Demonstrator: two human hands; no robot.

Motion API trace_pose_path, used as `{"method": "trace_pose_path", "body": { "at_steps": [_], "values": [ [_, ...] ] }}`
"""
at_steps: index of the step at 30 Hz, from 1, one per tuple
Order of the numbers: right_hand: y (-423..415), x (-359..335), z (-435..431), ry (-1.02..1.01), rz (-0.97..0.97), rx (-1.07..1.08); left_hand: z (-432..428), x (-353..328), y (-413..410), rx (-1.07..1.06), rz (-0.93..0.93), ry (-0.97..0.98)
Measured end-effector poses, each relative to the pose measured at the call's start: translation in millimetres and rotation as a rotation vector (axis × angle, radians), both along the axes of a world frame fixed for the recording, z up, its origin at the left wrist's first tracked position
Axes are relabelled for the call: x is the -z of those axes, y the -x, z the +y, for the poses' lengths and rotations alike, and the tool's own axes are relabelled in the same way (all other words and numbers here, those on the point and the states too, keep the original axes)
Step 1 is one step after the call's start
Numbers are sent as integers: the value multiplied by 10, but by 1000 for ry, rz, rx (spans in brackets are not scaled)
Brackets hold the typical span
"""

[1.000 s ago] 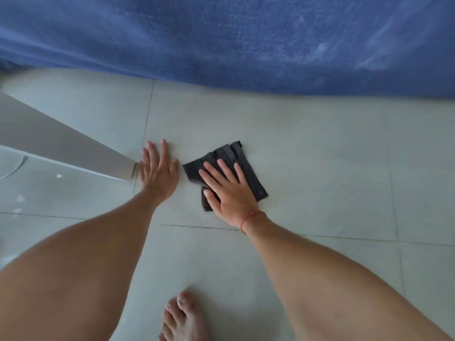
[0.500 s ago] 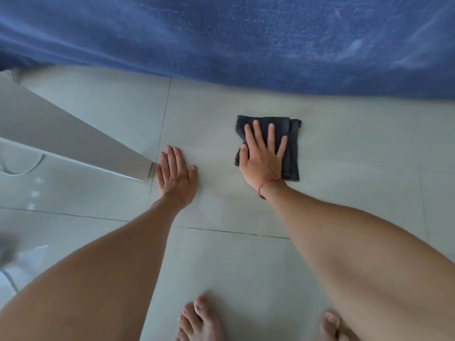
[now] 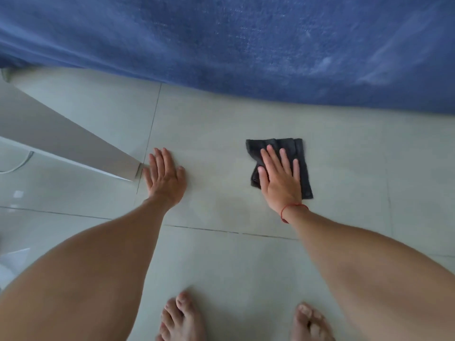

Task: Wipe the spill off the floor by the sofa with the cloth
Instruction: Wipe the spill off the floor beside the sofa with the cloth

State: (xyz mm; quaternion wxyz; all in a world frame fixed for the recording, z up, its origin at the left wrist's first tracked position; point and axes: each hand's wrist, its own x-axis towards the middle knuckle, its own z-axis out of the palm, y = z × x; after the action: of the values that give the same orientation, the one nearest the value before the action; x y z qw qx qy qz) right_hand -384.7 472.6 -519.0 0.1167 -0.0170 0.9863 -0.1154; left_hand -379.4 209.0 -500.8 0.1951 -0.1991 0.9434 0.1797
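The right hand [image 3: 279, 179] lies flat, fingers spread, pressing the folded dark cloth [image 3: 296, 148] onto the tiled floor [image 3: 344, 168] near the blue sofa [image 3: 246, 45]. The left hand [image 3: 164, 175], flat and empty, braces. A faint damp patch [image 3: 229, 210], possibly residue, deserves even, overlapping strokes.

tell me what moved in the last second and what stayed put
The right hand slid the dark cloth across the floor tile, away from the left hand and toward the blue sofa cover. The right palm stayed flat on the cloth; the left hand stayed braced by the white panel.
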Motion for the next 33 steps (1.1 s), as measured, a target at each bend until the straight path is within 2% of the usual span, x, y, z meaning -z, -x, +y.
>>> {"method": "trace_pose_path", "body": {
  "at_steps": [3,5,11,15,17,19,21,23,24,27,31,33],
  "values": [
    [-229,-7,464,-22,7,228,205,-2,-100,92,65,29],
    [-317,12,501,-11,5,281,315,45,-134,121,44,19],
    [-607,8,-303,42,56,75,324,88,-91,115,-31,21],
    [-585,-10,-901,80,18,154,326,30,-46,128,-94,5],
    [-552,-27,-875,112,-23,108,355,-19,-55,105,-27,9],
    [-564,-75,-744,223,-40,65,452,-99,-81,60,149,22],
    [-564,-156,-604,280,26,145,652,-206,-82,60,257,21],
    [-511,-245,-463,245,131,376,875,-279,-39,78,193,-35],
    [-477,-298,-394,225,124,503,973,-297,-10,70,128,-56],
    [-372,-421,-259,205,-97,716,1148,-298,59,54,-33,-48],
    [-277,-487,-248,153,-252,575,1223,-300,104,48,-102,-78],
    [-216,-542,-301,217,-299,556,1241,-316,125,14,-96,-160]
  ]
}}
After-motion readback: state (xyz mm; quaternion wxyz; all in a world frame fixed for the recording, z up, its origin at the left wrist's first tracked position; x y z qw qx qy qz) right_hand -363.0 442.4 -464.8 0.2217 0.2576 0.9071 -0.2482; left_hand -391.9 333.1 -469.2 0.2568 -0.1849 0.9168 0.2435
